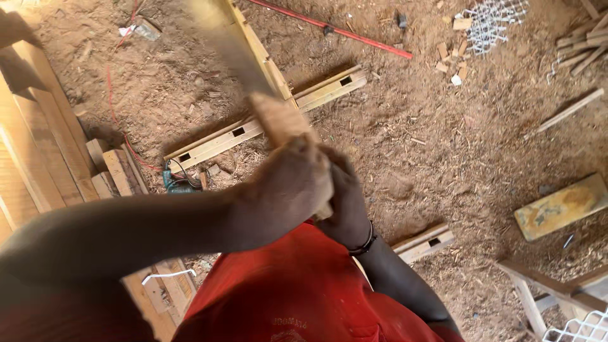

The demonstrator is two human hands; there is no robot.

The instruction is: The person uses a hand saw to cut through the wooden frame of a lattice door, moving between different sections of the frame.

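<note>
Two bare hands close together on the wooden handle [278,117] of a hand saw, whose long blade [225,44] runs up and away toward the far left, blurred. The left hand [288,187] wraps the handle from the near-left side, its grip clenched tight; the right hand [345,202], a dark band at its wrist, is clasped just beside and partly behind it, also clenched on the handle as far as can be seen. The person wears a red shirt [297,291].

On the sawdust-covered floor [443,152] beyond the hands lies a long pale timber rail [266,123] with rectangular mortise slots already cut along it; a second slotted piece [424,242] lies near the right wrist. Stacked planks [38,139] stand at the left, small offcut blocks [453,60] and a red rod [329,26] lie far right, and a yellowish board [560,206] rests at the right.

Whether the blade meets any wood cannot be told, since the saw's far end leaves the picture. Judging by the slotted rails and scattered offcuts, much cutting appears done, while the present stroke looks unfinished.
</note>
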